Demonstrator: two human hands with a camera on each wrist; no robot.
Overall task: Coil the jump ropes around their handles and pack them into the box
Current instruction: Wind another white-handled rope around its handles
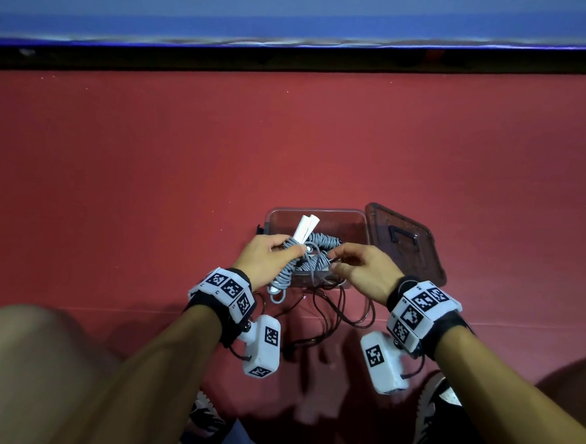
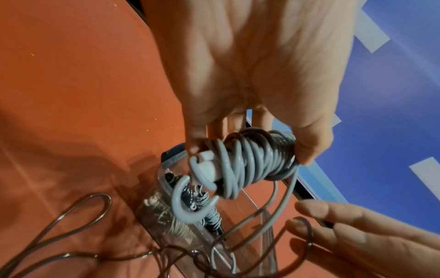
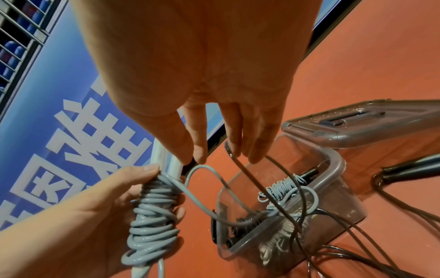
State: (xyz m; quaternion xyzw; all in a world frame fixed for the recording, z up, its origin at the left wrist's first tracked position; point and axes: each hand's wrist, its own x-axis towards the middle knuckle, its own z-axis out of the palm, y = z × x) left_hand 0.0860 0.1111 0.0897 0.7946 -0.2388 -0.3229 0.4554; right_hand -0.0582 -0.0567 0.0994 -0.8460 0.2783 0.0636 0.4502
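Both bare forearms are wearing black wrist straps [image 1: 210, 316] carrying white blocks [image 1: 225, 288] printed with black square markers. A white camera pod [image 1: 263, 347] is hanging under each wrist, and black-and-white sneakers [image 1: 423, 425] are showing below.

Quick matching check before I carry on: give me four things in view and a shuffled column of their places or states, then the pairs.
Things:
1. grey rope bundle
2. box lid
3. black rope
4. clear box

States:
A. loose loops on the red floor
B. held in the left hand
C. open, a coiled rope already inside
D. off, lying right of the box

Pairs: 1-B, 2-D, 3-A, 4-C
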